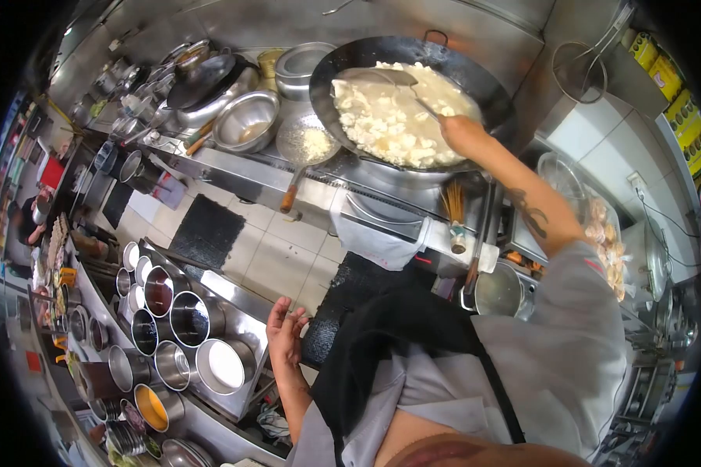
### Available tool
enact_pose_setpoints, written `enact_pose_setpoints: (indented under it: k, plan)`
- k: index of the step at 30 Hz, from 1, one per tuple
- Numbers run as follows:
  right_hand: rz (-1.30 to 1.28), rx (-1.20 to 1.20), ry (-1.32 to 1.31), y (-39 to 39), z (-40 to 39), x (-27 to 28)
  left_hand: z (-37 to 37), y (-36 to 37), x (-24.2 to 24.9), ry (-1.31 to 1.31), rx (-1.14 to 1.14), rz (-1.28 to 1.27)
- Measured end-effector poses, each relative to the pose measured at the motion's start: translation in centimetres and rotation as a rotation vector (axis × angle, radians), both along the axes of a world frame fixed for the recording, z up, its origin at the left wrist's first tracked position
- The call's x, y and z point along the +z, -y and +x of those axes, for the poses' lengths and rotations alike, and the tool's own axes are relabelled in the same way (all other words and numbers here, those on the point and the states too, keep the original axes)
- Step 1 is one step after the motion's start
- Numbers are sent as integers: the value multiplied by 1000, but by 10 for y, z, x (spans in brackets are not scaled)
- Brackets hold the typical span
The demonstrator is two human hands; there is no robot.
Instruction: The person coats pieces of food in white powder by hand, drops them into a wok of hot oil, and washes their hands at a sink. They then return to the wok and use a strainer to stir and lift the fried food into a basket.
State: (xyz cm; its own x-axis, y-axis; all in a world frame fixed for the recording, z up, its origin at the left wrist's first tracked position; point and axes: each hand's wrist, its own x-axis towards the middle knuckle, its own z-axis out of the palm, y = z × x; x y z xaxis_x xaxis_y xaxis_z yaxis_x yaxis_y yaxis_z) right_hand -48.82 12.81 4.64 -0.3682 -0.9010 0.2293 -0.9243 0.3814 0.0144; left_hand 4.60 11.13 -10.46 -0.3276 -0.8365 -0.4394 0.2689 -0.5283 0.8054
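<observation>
My right hand (463,136) is closed round the handle of a wok ladle (380,76), reaching over a large black wok (491,101). The ladle's wide, shallow head rests in the far left part of the food. Pale white chunks, perhaps tofu or cauliflower (393,128), lie in cloudy liquid inside the wok. Down at my left side, my left hand (284,327) hangs over the floor beside the steel counter. Its fingers are loosely curled and apart, holding nothing.
Left of the wok sit a wooden-handled strainer (294,152) with pale bits and a steel bowl (245,121). A bamboo brush (454,206) and a steel pot (498,289) are nearer me. Several sauce pots (188,319) line the left counter. A wire skimmer (579,74) hangs at right.
</observation>
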Motion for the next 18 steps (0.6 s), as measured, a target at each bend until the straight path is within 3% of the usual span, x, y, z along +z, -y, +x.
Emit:
enact_pose_setpoints:
  k: [7,12,18]
  plan:
    - [-122,51,52,-2,2,45,15,-3,-5,4,53,4]
    - [-1,9,30,7,-14,43,6,3,1,16,7,5]
    - [83,-52,-30,71,-29,7,-18,13,6,9,-110,-35]
